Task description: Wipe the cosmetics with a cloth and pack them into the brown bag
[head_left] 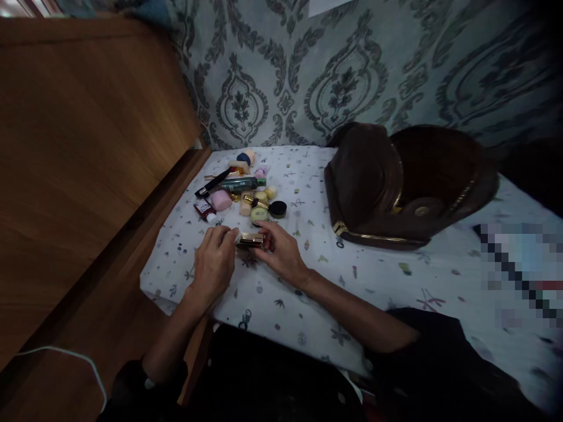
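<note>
Over the near side of the cloth, my right hand (pixel 284 252) grips a small shiny gold case (pixel 251 239) with thumb and fingers. The case looks rectangular with a darker lower edge; its exact kind is unclear. My left hand (pixel 214 258) is closed at the left end of it, with fingertips bent together, and whether they pinch a part of it is hidden. Just beyond the hands lie a round black-lidded jar (pixel 277 208), a pale green round container (pixel 259 217), a pink sponge (pixel 221 200) and a dark red bottle with a white cap (pixel 204 210).
Behind these lie a green tube (pixel 241 184), a black pen-like item (pixel 213 183) and several other small cosmetics. An open brown bag (pixel 365 181) stands to the right on the patterned cloth (pixel 303 334). A wooden panel (pixel 88 146) rises at left; a patterned wall (pixel 285 70) is behind.
</note>
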A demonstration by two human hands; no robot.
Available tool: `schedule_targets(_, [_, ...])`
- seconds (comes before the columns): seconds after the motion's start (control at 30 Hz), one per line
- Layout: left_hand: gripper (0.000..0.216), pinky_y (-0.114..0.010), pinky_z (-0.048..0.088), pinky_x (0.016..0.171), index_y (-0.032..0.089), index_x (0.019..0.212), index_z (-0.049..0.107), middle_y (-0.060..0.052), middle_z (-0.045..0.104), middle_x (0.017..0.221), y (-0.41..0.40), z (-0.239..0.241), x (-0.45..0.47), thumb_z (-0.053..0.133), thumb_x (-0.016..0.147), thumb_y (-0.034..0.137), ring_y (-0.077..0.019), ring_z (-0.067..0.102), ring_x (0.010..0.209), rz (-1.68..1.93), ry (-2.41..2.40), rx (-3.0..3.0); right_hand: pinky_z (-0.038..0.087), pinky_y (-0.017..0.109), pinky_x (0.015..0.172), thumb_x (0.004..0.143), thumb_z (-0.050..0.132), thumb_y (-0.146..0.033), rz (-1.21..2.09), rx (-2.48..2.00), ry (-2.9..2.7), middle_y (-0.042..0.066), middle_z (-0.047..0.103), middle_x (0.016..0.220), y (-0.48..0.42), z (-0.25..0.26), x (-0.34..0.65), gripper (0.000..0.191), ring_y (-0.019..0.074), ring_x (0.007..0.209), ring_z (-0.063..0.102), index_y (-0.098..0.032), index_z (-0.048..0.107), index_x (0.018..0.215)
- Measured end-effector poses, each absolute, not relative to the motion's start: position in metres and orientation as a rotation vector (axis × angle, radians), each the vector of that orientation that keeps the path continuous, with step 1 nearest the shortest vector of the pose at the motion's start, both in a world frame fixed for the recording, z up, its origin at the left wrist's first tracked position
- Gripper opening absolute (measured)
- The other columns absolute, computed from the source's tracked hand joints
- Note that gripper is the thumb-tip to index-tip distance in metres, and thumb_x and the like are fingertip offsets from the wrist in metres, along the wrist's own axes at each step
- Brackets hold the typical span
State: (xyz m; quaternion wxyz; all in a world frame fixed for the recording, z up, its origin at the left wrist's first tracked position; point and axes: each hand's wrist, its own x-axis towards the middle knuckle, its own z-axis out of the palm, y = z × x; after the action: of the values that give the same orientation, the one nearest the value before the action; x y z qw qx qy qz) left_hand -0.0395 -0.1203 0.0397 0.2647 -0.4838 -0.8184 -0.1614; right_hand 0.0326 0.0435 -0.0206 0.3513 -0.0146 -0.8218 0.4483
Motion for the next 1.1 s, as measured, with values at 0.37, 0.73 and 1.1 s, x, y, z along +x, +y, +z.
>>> schedule_targets(0.37, [0.027,-0.034,0.053,0.077,0.017,0.116,0.060,-0.008,0.067,0.107,-0.095,0.049,-0.020,0.047,0.094,0.008,-0.0237,0.056,0.097,-0.335,-2.211,-1.494,0.055,0.036,0.077,0.078,0.065,-0.016,1.250,-0.035,-2.115,0.006,0.065,0.107,0.046,-0.021,0.034,0.057,0.0183,0.078,0.063,-0.022,0.051,0.133])
schedule_targets(0.73, [0.030,-0.039,0.052,0.088,0.018,0.118,0.058,-0.008,0.065,0.114,-0.091,0.059,-0.027,0.045,0.093,0.007,-0.0250,0.054,0.106,-0.350,-2.416,-1.653,0.053,0.035,0.078,0.076,0.066,-0.015,1.190,-0.096,-2.220,0.009,0.064,0.110,0.046,-0.020,0.034,0.062,0.0174,0.075,0.060,-0.015,0.049,0.135])
schedule_targets(1.1, [0.032,-0.039,0.051,0.090,0.020,0.117,0.057,-0.008,0.065,0.111,-0.116,0.046,-0.038,0.046,0.091,0.005,-0.0233,0.057,0.105,-0.718,-2.239,-1.654,0.047,0.034,0.079,0.081,0.069,-0.020,1.070,-0.027,-2.386,0.005,0.064,0.090,0.049,-0.024,0.029,0.009,0.0228,0.090,0.059,-0.020,0.062,0.086])
